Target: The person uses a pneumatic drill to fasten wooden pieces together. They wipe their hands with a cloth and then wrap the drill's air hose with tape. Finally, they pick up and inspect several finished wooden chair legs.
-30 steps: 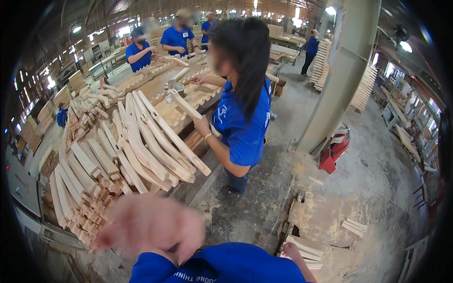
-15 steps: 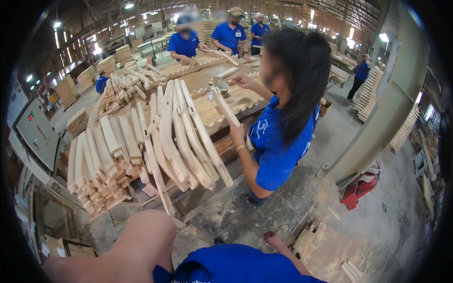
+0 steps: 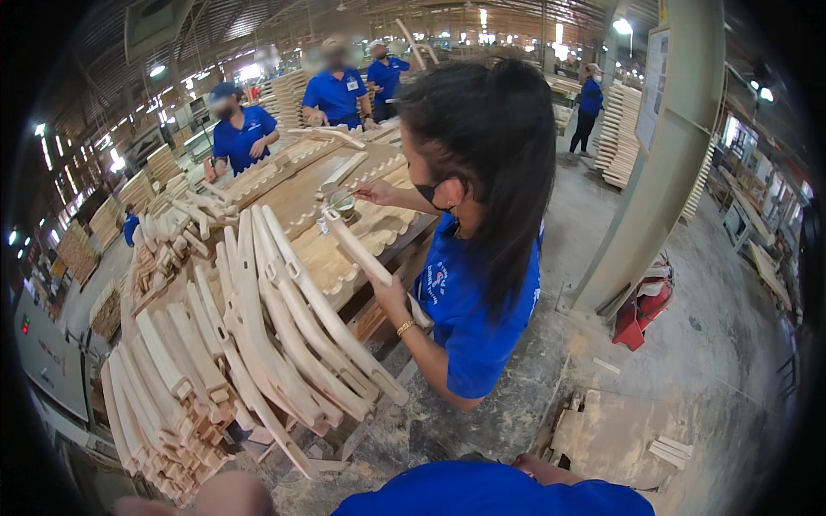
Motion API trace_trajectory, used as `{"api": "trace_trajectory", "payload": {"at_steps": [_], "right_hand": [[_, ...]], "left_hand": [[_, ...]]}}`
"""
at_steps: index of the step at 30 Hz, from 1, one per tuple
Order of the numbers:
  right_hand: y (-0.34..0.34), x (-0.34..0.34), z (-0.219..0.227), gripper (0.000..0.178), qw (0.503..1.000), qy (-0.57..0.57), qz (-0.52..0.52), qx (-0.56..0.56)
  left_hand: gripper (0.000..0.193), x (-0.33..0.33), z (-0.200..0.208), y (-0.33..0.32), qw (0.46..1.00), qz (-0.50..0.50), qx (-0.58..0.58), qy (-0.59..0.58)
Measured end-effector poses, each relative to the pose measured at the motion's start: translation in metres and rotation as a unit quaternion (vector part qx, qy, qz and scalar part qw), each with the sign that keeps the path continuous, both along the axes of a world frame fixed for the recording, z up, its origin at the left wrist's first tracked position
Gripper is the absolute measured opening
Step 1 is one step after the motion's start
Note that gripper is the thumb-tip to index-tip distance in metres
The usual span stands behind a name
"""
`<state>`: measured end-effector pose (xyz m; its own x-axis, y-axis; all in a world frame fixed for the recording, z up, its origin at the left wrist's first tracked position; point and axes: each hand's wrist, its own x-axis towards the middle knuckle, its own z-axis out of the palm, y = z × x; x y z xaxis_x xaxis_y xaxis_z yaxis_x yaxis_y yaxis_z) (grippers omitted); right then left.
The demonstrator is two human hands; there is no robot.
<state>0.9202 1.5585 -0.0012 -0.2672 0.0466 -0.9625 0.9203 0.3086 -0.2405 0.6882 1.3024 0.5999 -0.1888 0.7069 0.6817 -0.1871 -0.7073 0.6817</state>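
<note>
At the lower left edge a rounded part of my left arm (image 3: 232, 496) shows, near the ends of a stack of squared wood pieces (image 3: 159, 404); its hand is out of the picture. A short stretch of my right arm (image 3: 547, 470) shows beyond my blue shirt, and that hand is hidden. Ahead lie several long, curved, pale wood parts (image 3: 275, 335) with slots, side by side on the table. Beside them a co-worker (image 3: 482, 284) in blue holds a similar wood part (image 3: 357, 248) and a thin stick over a small cup (image 3: 342, 203).
Scalloped wood panels (image 3: 370, 232) cover part of the table. More people in blue stand across it. A grey post (image 3: 637, 198) rises at the right, with a red object (image 3: 644, 310) at its foot. Flat boards (image 3: 615, 434) lie on the floor at right.
My view has swung right and the wood parts sit lower left in it. My left arm has dropped toward the lower edge; my right hand has gone from sight. The co-worker's stick hand is at the cup.
</note>
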Motion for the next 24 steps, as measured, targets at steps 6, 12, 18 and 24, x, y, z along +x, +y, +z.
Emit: {"api": "trace_trajectory", "payload": {"at_steps": [6,12,18,24], "right_hand": [[0.054,-0.044,0.01,0.031,0.991,0.088,-0.061,0.075],[0.106,-0.107,-0.018,0.027,0.964,0.25,-0.082,0.031],[0.121,-0.118,-0.008,0.03,0.962,0.25,0.05,0.095],[0.167,-0.074,-0.014,0.026,0.975,0.167,0.113,0.091]], "left_hand": [[0.033,-0.001,-0.007,0.009,0.989,0.058,-0.13,0.042],[0.03,0.037,-0.012,0.068,0.986,0.145,0.004,-0.082],[0.025,-0.049,-0.112,0.212,0.935,0.323,-0.055,-0.133],[0.036,-0.143,-0.234,0.298,0.849,0.466,-0.17,-0.182]]}}
